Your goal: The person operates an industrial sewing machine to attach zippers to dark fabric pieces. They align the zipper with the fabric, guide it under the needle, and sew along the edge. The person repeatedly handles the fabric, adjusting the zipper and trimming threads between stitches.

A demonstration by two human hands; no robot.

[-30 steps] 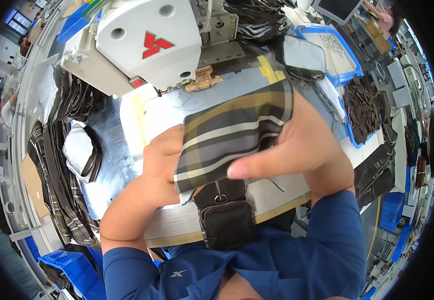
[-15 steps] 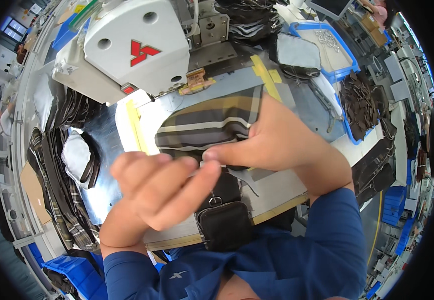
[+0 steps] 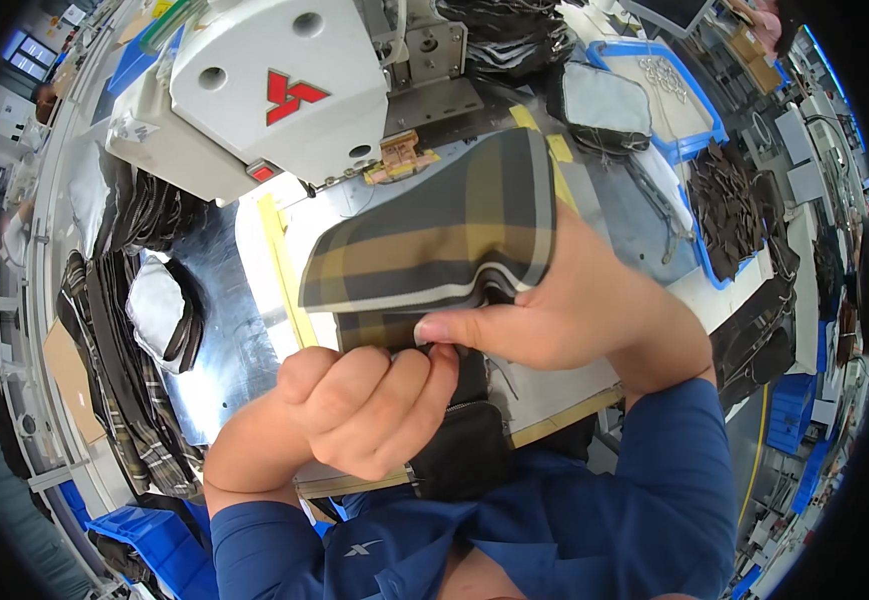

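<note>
A plaid fabric piece (image 3: 434, 225) in dark grey, olive and tan, with a pale stripe, is held up and folded over above the work plate of a sewing machine (image 3: 264, 90). My right hand (image 3: 584, 310) grips its right end, thumb on the near side and the other fingers hidden behind the cloth. Closed into a fist, my left hand (image 3: 374, 405) meets the right thumb at the cloth's near edge; its fingertips are tucked out of sight. Below the hands, a black zippered pouch (image 3: 459, 450) lies at the table's front edge, partly covered by my left hand.
Stacked dark fabric pieces (image 3: 149, 215) and plaid strips (image 3: 119, 370) lie left. A pale-topped stack (image 3: 159, 310) sits nearer. Right, blue trays hold metal rings (image 3: 662, 78) and brown scraps (image 3: 722, 205). More stacked pieces (image 3: 509, 35) stand behind the machine.
The plaid piece has been raised and turned, showing more of its broad face. My left hand's fingers have curled into a fist, and it has shifted slightly right, against the cloth's near edge.
</note>
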